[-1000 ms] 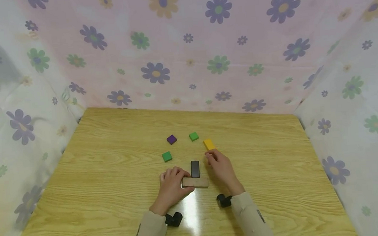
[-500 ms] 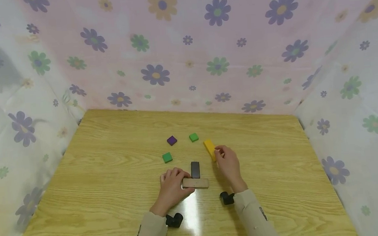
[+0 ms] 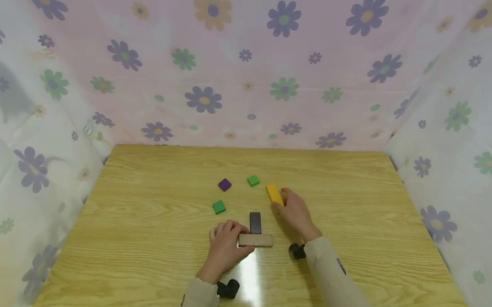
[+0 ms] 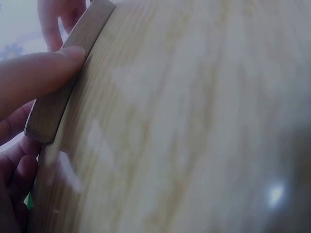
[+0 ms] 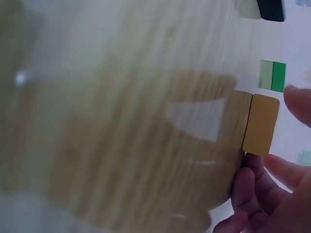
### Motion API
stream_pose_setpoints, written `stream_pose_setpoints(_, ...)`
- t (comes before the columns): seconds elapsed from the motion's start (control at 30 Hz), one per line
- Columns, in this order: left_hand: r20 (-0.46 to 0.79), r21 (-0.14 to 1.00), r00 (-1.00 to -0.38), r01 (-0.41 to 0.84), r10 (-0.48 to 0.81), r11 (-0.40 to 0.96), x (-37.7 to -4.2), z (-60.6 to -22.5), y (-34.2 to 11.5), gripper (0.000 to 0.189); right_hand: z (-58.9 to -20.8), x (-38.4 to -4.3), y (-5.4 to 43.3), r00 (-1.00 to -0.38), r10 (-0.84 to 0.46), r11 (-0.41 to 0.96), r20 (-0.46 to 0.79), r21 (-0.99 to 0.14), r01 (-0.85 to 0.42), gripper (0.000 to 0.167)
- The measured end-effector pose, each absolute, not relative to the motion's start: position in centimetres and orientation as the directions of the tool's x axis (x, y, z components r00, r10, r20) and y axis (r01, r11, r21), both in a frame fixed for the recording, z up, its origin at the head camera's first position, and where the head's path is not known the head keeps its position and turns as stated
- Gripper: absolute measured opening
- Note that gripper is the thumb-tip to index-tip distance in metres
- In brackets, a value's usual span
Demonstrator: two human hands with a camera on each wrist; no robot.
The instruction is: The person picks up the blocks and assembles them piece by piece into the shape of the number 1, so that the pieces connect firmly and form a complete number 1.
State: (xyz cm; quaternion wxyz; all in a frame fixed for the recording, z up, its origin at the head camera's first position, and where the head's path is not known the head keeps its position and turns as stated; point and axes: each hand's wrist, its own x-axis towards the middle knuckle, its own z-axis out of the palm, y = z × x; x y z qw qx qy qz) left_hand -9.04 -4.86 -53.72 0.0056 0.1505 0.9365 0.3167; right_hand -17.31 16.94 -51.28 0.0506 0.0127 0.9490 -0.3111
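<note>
Wood-grain bench: left grip pinches tan wooden bar, set against black oblong block; right grip half-spread round yellow oblong block, unjoined.

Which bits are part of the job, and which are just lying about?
Probably in use:
tan block, in left fingers
yellow block, at right fingers
black block, beside the tan

Apparently idle:
purple block
light green block
dark green block
</note>
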Motion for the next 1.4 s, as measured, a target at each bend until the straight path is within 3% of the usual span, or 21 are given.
stream_pose_setpoints(0.33, 0.072, 0.599, -0.955, 0.273, 0.289, 0.753, -9.1, -53.8, -4.8, 0.034, -51.6, -18.5, 16.8, -0.982, -0.058, 0.889, -0.177, -0.458, 0.030, 0.070)
stream_pose_setpoints(0.87, 0.074, 0.603, -0.956, 0.269, 0.283, 0.751, -9.2, -53.9, -4.8, 0.034, -51.1, -18.9, 16.4, -0.970, -0.045, 0.890, -0.238, -0.450, 0.070, 0.077)
stream_pose_setpoints(1.4, 0.083, 0.605, -0.956, 0.273, 0.282, 0.748, -9.1, -53.8, -4.8, 0.034, -51.3, -19.2, 16.3, -0.964, -0.049, 0.883, -0.263, -0.461, 0.081, 0.074)
